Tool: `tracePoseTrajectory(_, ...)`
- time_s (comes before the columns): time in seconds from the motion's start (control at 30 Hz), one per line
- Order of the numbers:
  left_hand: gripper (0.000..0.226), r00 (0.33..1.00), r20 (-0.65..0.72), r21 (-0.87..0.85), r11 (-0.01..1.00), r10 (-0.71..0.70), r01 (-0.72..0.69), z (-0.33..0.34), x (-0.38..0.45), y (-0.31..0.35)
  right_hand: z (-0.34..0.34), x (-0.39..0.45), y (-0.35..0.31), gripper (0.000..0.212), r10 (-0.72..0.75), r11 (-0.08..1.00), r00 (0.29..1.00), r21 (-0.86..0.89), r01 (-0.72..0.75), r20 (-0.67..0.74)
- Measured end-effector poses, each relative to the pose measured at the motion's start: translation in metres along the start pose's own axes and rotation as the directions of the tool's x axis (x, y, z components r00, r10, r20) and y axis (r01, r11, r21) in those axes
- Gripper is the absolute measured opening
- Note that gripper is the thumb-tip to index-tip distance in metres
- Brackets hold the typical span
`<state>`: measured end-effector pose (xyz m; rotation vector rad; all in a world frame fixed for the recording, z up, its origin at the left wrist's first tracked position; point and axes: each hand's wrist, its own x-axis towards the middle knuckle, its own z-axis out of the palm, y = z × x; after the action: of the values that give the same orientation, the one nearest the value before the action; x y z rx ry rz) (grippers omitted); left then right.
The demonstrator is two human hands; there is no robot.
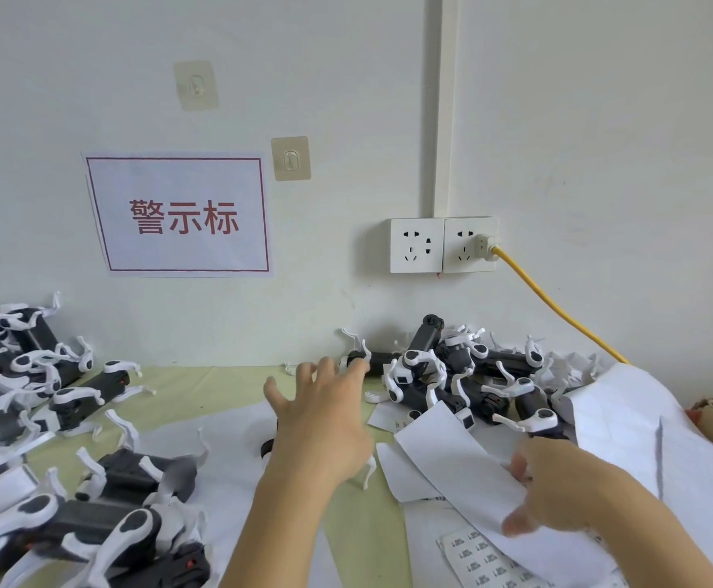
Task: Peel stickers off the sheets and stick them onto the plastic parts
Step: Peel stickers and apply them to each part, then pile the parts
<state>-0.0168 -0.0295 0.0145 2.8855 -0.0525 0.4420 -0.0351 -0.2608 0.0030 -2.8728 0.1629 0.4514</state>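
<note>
White wall [601, 120]; red-bordered paper sign [181, 216]; two adhesive hooks [290, 158]; double socket [444, 244], yellow cable [558, 309]; green tabletop [202, 388].

bright even light, soft shadows, right hand [558, 494] motion-blurred, wide-angle bending at edges

Black-and-white plastic parts [452, 375], yellow cable [558, 311] (red-lettered, red-bordered sign [181, 214]), pale-green table [219, 384]
</note>
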Motion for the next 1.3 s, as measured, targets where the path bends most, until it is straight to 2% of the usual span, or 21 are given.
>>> tracePoseTrajectory(0.13,0.056,0.985,-0.099,-0.149,0.976,0.143,-0.156,0.001,-0.005,0.021,0.003,0.005,-0.003,0.062,-0.040,0.999,0.999,0.036,0.040,-0.010)
tracePoseTrajectory(0.23,0.050,0.969,-0.133,-0.285,0.928,0.209,-0.239,0.003,-0.009,0.032,-0.003,0.009,-0.003,0.026,-0.137,0.982,0.984,0.116,0.150,-0.113)
tracePoseTrajectory(0.3,0.046,0.965,-0.184,-0.380,0.892,0.186,-0.244,0.002,-0.008,0.035,-0.009,0.009,-0.002,0.009,-0.217,0.946,0.951,0.192,0.260,-0.222)
tracePoseTrajectory(0.37,0.039,0.957,-0.271,-0.459,0.860,0.104,-0.224,0.000,-0.006,0.035,-0.014,0.009,-0.002,0.013,-0.248,0.882,0.898,0.299,0.364,-0.362)
tracePoseTrajectory(0.43,0.030,0.930,-0.366,-0.565,0.804,-0.042,-0.186,-0.002,-0.005,0.036,-0.018,0.006,-0.002,0.019,-0.206,0.779,0.822,0.420,0.466,-0.531)
tracePoseTrajectory(0.5,0.016,0.908,-0.358,-0.751,0.645,-0.219,-0.141,-0.009,-0.006,0.037,-0.020,0.005,-0.004,0.025,-0.157,0.696,0.732,0.451,0.559,-0.664)
tracePoseTrajectory(0.57,0.003,0.915,-0.163,-0.942,0.335,-0.369,-0.032,-0.017,-0.005,0.037,-0.019,0.004,-0.006,0.029,-0.114,0.652,0.668,0.452,0.609,-0.735)
tracePoseTrajectory(0.63,0.017,0.923,0.082,-0.996,0.003,-0.377,0.090,-0.021,-0.002,0.032,-0.018,0.005,-0.010,0.034,-0.096,0.613,0.636,0.459,0.644,-0.765)
tracePoseTrajectory(0.67,0.021,0.926,0.170,-0.985,-0.091,-0.337,0.148,-0.021,-0.001,0.030,-0.016,0.005,-0.012,0.037,-0.093,0.574,0.632,0.477,0.665,-0.769)
tracePoseTrajectory(0.7,0.023,0.933,0.226,-0.974,-0.099,-0.280,0.206,-0.021,-0.001,0.029,-0.015,0.006,-0.014,0.039,-0.095,0.523,0.632,0.501,0.689,-0.769)
tracePoseTrajectory(0.73,0.024,0.942,0.257,-0.966,-0.041,-0.214,0.254,-0.020,-0.002,0.029,-0.014,0.007,-0.015,0.041,-0.101,0.472,0.632,0.522,0.710,-0.769)
tracePoseTrajectory(0.83,0.027,0.948,0.318,-0.927,0.211,-0.004,0.311,-0.011,-0.005,0.036,-0.011,0.008,-0.022,0.051,-0.132,0.392,0.618,0.532,0.750,-0.775)
tracePoseTrajectory(0.9,0.028,0.932,0.352,-0.897,0.317,0.091,0.307,-0.005,-0.008,0.040,-0.009,0.009,-0.026,0.055,-0.158,0.353,0.601,0.523,0.776,-0.784)
tracePoseTrajectory(0.97,0.023,0.937,0.332,-0.911,0.295,0.111,0.288,0.000,-0.010,0.042,-0.008,0.010,-0.030,0.057,-0.174,0.301,0.589,0.527,0.795,-0.789)
tracePoseTrajectory(1.03,0.017,0.954,0.286,-0.951,0.155,0.095,0.269,-0.001,-0.010,0.043,-0.008,0.009,-0.031,0.051,-0.174,0.227,0.603,0.564,0.794,-0.779)
tracePoseTrajectory(1.1,0.016,0.972,0.231,-0.973,0.028,0.048,0.230,-0.004,-0.009,0.043,-0.008,0.009,-0.031,0.044,-0.151,0.205,0.614,0.584,0.786,-0.774)
tracePoseTrajectory(1.2,0.016,0.987,0.159,-0.987,0.021,-0.019,0.159,-0.006,-0.007,0.041,-0.008,0.011,-0.028,0.036,-0.118,0.162,0.671,0.653,0.740,-0.732)
tracePoseTrajectory(1.3,0.017,0.992,0.122,-0.989,0.087,0.014,0.120,-0.006,-0.008,0.041,-0.009,0.009,-0.029,0.027,-0.152,0.072,0.742,0.741,0.667,-0.653)
